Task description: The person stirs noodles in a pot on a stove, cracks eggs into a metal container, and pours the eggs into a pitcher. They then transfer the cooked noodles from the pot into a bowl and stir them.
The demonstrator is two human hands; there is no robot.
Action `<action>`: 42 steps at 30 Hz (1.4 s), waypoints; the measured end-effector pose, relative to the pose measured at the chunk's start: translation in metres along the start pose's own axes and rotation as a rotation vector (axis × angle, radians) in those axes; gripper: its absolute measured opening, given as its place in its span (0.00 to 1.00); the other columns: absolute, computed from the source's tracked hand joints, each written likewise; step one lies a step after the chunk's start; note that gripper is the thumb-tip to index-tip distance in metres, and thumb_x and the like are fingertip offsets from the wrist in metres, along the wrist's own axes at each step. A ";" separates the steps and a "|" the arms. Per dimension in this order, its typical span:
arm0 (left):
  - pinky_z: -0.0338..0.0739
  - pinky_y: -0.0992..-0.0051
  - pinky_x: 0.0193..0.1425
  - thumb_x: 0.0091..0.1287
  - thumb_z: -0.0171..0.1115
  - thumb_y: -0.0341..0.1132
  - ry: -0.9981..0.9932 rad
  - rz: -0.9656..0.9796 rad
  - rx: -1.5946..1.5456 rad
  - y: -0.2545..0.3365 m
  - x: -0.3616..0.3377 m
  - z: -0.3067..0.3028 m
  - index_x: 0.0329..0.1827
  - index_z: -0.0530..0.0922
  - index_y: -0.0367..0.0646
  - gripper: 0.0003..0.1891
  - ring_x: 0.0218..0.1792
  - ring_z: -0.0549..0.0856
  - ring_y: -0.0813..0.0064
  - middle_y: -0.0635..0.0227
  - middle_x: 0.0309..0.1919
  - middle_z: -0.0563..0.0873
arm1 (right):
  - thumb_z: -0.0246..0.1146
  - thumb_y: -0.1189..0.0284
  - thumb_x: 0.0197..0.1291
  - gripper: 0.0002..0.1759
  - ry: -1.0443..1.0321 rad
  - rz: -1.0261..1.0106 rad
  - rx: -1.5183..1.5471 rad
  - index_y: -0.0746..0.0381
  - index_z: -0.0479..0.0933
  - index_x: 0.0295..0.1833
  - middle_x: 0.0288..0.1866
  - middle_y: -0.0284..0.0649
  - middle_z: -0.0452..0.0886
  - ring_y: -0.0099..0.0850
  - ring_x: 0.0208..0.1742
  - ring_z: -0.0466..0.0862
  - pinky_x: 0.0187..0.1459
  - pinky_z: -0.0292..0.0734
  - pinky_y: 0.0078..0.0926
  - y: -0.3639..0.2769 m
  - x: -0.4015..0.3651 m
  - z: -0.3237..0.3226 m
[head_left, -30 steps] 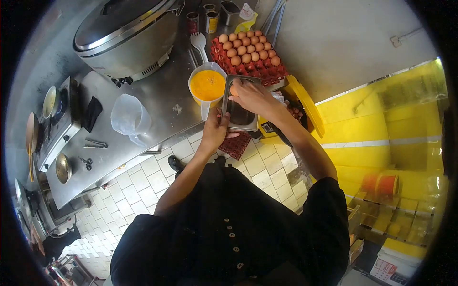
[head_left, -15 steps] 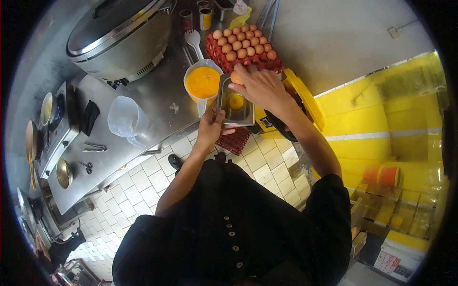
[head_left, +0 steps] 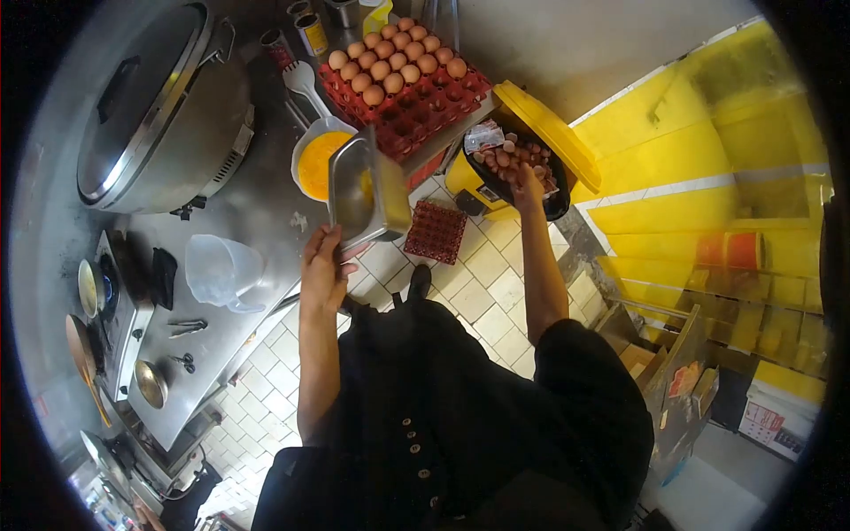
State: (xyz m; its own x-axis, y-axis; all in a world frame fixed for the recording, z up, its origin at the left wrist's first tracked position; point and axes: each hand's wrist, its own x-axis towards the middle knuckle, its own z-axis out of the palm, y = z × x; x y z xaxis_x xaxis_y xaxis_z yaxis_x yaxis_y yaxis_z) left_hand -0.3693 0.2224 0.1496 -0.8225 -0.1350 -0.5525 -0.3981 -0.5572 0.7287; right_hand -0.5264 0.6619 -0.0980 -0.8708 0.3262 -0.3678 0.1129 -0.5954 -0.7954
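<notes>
My left hand (head_left: 326,270) grips the lower end of a metal pan (head_left: 390,199), which is tilted toward a white jug of beaten egg (head_left: 320,164). Some yellow egg shows inside the pan. Over at the yellow bin (head_left: 462,180), my right hand (head_left: 529,188) reaches in among many broken eggshells (head_left: 509,157); whether its fingers hold a shell is hidden. Behind the jug, several whole brown eggs (head_left: 410,73) sit in red trays (head_left: 416,113). A white slotted spoon (head_left: 304,81) leans by the jug.
A large cooker (head_left: 168,115) stands at the back left of the steel counter (head_left: 266,212). Nearer are a clear empty jug (head_left: 221,268), tongs (head_left: 188,327), scissors (head_left: 184,361), a small bowl (head_left: 150,383) and a stove (head_left: 128,310). An egg tray (head_left: 436,232) lies on the tiled floor.
My right hand has moved from above the pan, where it held an egg, down to the bin. The pan has shifted left and tilted toward the egg jug. The view has shifted.
</notes>
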 end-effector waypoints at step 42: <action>0.91 0.71 0.36 0.79 0.49 0.33 -0.119 0.243 0.137 -0.011 -0.015 0.034 0.53 0.66 0.34 0.10 0.35 0.90 0.61 0.59 0.38 0.80 | 0.52 0.56 0.76 0.16 -0.311 -0.298 -0.398 0.57 0.75 0.44 0.38 0.29 0.75 0.15 0.30 0.69 0.26 0.63 0.13 -0.052 -0.237 0.290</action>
State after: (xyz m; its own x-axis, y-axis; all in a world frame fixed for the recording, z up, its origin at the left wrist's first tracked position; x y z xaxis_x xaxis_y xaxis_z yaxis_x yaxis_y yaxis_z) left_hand -0.3665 0.2581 0.1631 -0.9390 -0.1495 -0.3097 -0.2279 -0.4037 0.8860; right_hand -0.4650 0.4023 0.1699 -0.9853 0.1704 0.0105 -0.0398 -0.1699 -0.9846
